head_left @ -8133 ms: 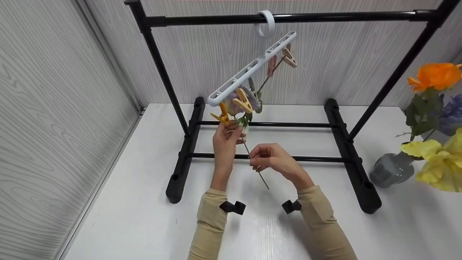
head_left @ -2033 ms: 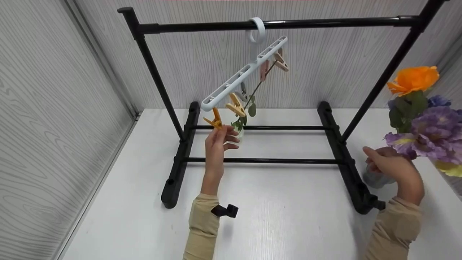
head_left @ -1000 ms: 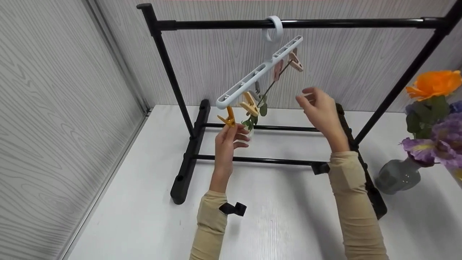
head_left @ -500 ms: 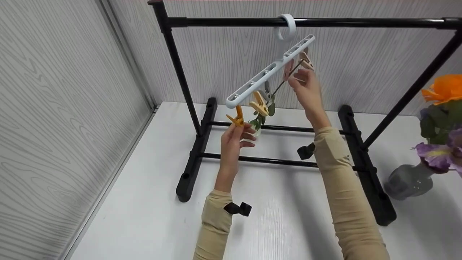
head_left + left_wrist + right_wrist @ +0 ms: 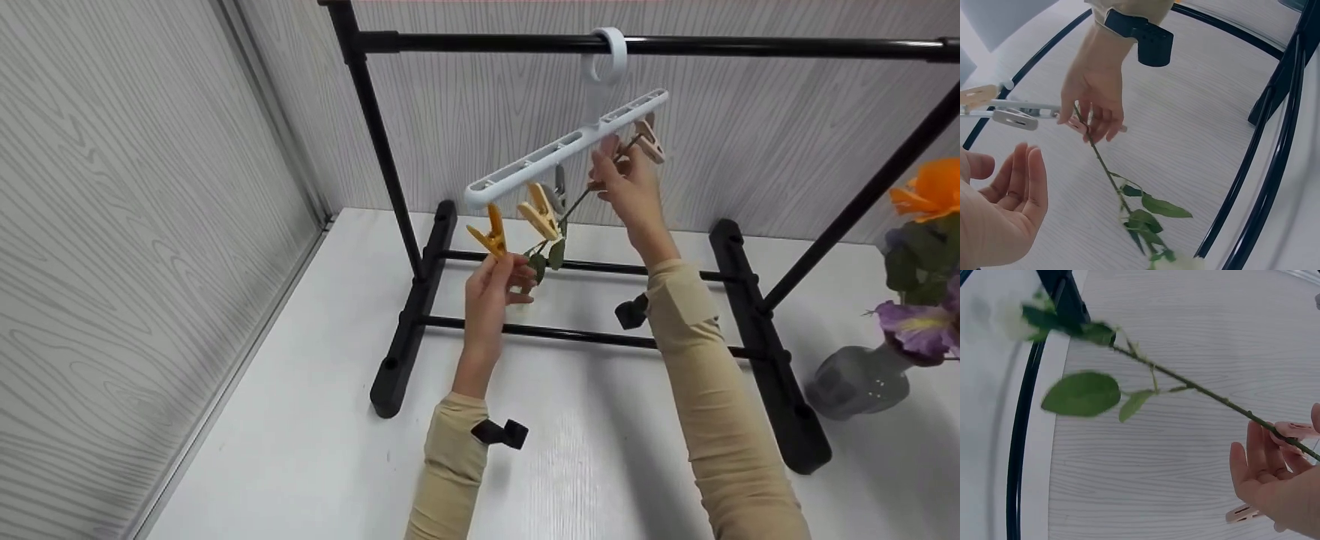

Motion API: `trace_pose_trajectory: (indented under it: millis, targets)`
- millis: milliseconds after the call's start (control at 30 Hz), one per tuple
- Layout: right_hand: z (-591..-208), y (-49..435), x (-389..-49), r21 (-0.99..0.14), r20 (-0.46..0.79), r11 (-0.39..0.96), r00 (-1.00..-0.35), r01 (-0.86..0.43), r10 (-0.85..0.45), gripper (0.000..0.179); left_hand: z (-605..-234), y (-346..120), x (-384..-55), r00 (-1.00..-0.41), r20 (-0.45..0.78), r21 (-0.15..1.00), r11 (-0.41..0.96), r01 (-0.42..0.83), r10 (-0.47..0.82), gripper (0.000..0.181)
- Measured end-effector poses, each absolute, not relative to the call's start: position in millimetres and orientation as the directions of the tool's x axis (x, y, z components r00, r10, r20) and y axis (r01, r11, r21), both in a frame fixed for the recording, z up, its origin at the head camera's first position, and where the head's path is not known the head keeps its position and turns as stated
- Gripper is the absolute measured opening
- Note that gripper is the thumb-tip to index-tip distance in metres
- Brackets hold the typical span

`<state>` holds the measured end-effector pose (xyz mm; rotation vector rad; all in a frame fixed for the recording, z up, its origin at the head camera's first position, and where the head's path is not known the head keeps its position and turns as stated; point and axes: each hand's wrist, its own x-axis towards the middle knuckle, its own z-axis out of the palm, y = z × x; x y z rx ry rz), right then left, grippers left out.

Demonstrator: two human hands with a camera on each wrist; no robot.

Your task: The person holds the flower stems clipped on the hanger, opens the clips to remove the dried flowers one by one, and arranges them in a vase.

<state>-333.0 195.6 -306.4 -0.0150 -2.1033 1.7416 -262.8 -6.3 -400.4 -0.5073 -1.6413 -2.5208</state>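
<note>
My right hand (image 5: 634,187) reaches under the far half of a white hanger (image 5: 555,156) and pinches a pink clothespin (image 5: 1292,429). A white flower's green stem (image 5: 1213,395) runs past those fingers, up beside the beige clothespin (image 5: 650,144). Its leaves (image 5: 1165,206) and blurred white bloom (image 5: 1013,320) hang lower down. My left hand (image 5: 491,292) stays just below the orange clothespin (image 5: 491,236) at the hanger's near end. In the left wrist view its fingers (image 5: 1019,174) are loosely bent, with nothing visible between them.
The hanger's hook (image 5: 611,56) goes over the top bar (image 5: 750,46) of a black rack. A yellow clothespin (image 5: 540,214) and a grey clothespin (image 5: 1015,118) hang along it. At right stands a grey vase (image 5: 859,382) with orange and purple flowers (image 5: 919,326).
The purple flower earlier at the hanger has gone to the vase. My right hand came back from there to the pink clothespin. The hanger has tilted slightly, and the white flower shifted.
</note>
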Motion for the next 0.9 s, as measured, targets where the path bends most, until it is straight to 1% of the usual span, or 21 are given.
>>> trace_pose_trajectory:
  millis: [100,233,300,400,500,567,667,800,900]
  targets:
    - [-305.3,192.8,-325.0,-0.92,0.354,0.273,-0.894,-0.28,0.275,0.032,-402.1,-3.6,-265.3,-0.948,0.312,0.898,-0.347,0.27,0.07,0.033]
    - [-305.1,190.5,-316.5,-0.888,0.41,0.338,-0.87,-0.312,0.274,0.035,-407.8,0.2,-269.7,-0.924,0.382,0.92,-0.109,0.376,0.038,0.028]
    - [-304.4,189.9,-313.0,-0.878,0.423,0.362,-0.862,-0.313,0.28,0.037,-410.5,2.5,-270.8,-0.908,0.415,0.909,0.014,0.417,0.052,0.03]
    - [-303.5,188.6,-307.6,-0.856,0.45,0.411,-0.843,-0.313,0.296,0.038,-414.7,7.3,-271.8,-0.894,0.43,0.891,0.097,0.443,0.124,0.034]
    - [-302.7,187.3,-302.7,-0.824,0.494,0.467,-0.81,-0.321,0.315,0.036,-418.0,13.0,-272.0,-0.883,0.433,0.878,0.136,0.458,0.181,0.028]
    - [-301.6,186.3,-300.5,-0.805,0.521,0.496,-0.788,-0.325,0.328,0.034,-419.4,16.5,-272.2,-0.875,0.445,0.864,0.164,0.475,0.19,0.02]
    - [-299.5,185.4,-298.4,-0.767,0.559,0.555,-0.759,-0.321,0.334,0.036,-419.9,20.1,-271.2,-0.869,0.46,0.854,0.179,0.489,0.181,0.012]
    - [-296.5,185.6,-297.9,-0.699,0.605,0.661,-0.719,-0.274,0.342,0.044,-419.4,22.3,-269.1,-0.86,0.467,0.847,0.175,0.501,0.206,0.008]
    - [-294.6,186.1,-298.5,-0.668,0.635,0.702,-0.681,-0.246,0.365,0.041,-418.5,23.5,-266.9,-0.852,0.47,0.84,0.178,0.512,0.231,0.007]
